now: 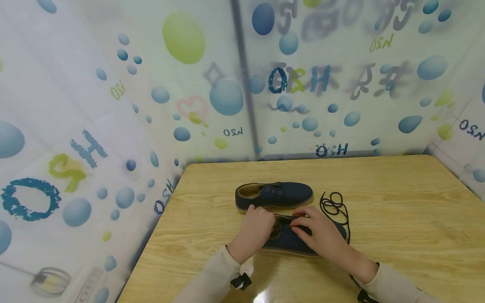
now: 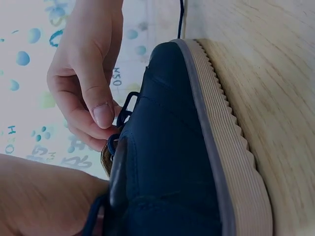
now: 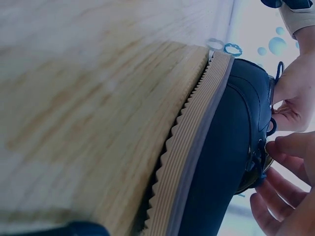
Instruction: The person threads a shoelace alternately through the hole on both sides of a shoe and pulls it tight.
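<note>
A dark navy shoe with a ridged pale sole lies on the table, its toe to the right. My left hand reaches to its opening with bent fingers, their tips hidden in the shoe; what they hold I cannot tell. Above the eyelets my right hand pinches the dark shoelace with thumb and forefinger, the other fingers curved loosely, as the right wrist view shows the hand. In the left wrist view, lace loops stand up by the right thumb and the brown-edged tongue.
Behind the worked shoe stands a matching navy shoe, its eyelets without lace. A long black lace lies coiled on the wooden table right of the shoes and trails past the right forearm. A patterned curtain hangs behind the table.
</note>
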Demonstrator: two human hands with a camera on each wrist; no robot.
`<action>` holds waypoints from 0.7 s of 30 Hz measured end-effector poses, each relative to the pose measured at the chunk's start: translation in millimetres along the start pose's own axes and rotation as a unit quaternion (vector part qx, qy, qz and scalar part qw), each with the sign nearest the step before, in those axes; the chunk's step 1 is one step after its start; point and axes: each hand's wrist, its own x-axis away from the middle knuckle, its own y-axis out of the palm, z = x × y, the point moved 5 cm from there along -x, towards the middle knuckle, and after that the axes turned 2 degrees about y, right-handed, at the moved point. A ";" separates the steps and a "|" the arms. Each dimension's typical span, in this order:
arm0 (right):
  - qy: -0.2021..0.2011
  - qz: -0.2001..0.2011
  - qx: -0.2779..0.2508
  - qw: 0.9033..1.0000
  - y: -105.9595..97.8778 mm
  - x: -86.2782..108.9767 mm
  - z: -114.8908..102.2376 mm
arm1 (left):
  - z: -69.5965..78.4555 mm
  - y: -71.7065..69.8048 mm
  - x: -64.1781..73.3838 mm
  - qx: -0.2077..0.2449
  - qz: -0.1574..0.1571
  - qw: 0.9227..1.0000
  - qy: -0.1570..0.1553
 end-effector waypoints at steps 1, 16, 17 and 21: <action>0.000 -0.001 -0.001 1.000 0.3 0.4 0.1 | 0.5 0.1 0.2 0.002 -0.002 1.000 -0.001; -0.012 0.001 0.000 1.000 1.7 -0.8 0.1 | 6.0 2.1 -7.3 -0.018 -0.003 1.000 -0.012; -0.012 0.001 0.000 1.000 1.7 -1.0 0.1 | 6.5 2.3 -7.4 -0.019 -0.007 1.000 -0.011; -0.008 -0.001 0.000 1.000 1.9 -1.6 0.6 | 9.4 2.5 -8.4 -0.024 -0.014 1.000 0.001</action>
